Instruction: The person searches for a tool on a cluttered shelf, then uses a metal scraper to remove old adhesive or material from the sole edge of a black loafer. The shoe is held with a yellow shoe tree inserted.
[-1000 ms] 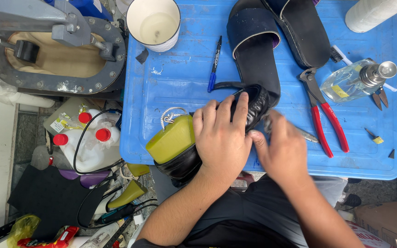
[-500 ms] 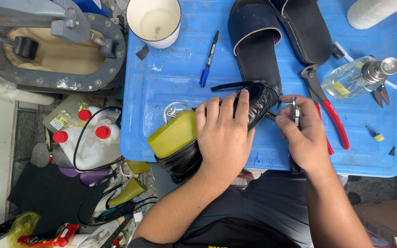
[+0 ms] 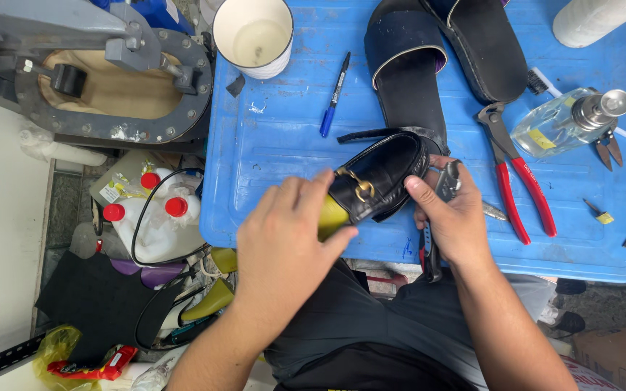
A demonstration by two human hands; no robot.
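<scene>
Fingers (image 3: 306,199) curl over the black loafer (image 3: 382,174), wrist bent.

Worker's left hand (image 3: 280,242) and right hand (image 3: 454,221) were bare: no gloves, rings or watch in view. Both forearms (image 3: 505,326) were uncovered to frame edge, no sleeves visible. Dark charcoal trousers (image 3: 371,318) covered lap, fabric creased across thighs. Black garment (image 3: 371,369) showed at bottom edge, small yellowish marking on hem, too small to tell.

Loafer (image 3: 382,174) on table (image 3: 284,145), pen (image 3: 334,95) behind it, pliers (image 3: 519,177) right
</scene>
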